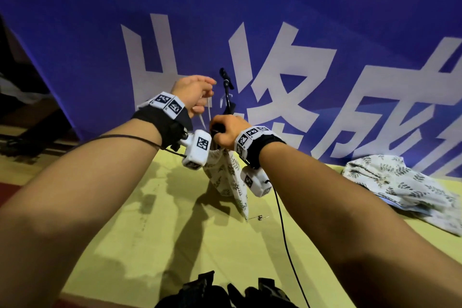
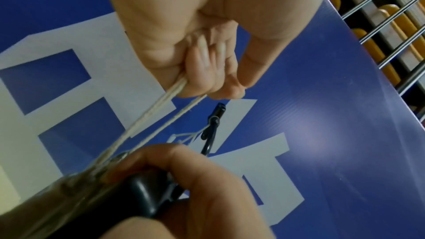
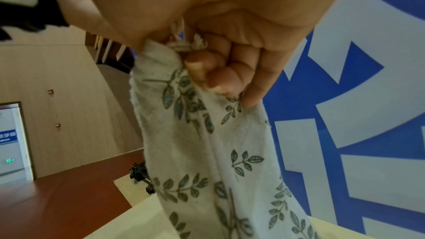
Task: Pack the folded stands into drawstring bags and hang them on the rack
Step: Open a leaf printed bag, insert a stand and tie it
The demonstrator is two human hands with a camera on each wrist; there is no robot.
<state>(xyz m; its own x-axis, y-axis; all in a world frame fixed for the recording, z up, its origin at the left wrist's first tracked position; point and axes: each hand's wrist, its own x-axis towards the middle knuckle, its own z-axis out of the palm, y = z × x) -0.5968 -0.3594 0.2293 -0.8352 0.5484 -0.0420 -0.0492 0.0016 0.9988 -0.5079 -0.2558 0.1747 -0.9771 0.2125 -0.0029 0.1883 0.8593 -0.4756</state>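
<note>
Leaf-print bag (image 1: 228, 177) gripped at its neck by the right hand (image 1: 226, 132), left hand (image 1: 193, 94) pinching the drawstring (image 1: 205, 114) taut: closing under way, hanging on the rack (image 1: 227, 87) left.

A blue banner (image 1: 325, 7) with large white characters fills the upper part of the head view and stands behind a pale yellow-green surface (image 1: 155, 207) in the lower half. At the left edge, a strip of dark red floor (image 1: 10, 186) shows. In the right wrist view, a beige panelled wall (image 3: 69, 97) occupies the left, with a lit doorway (image 3: 11, 139) at lower left and reddish-brown floor (image 3: 57, 206) below. The left wrist view shows metal rails and yellow seats (image 2: 391, 15) at upper right.
</note>
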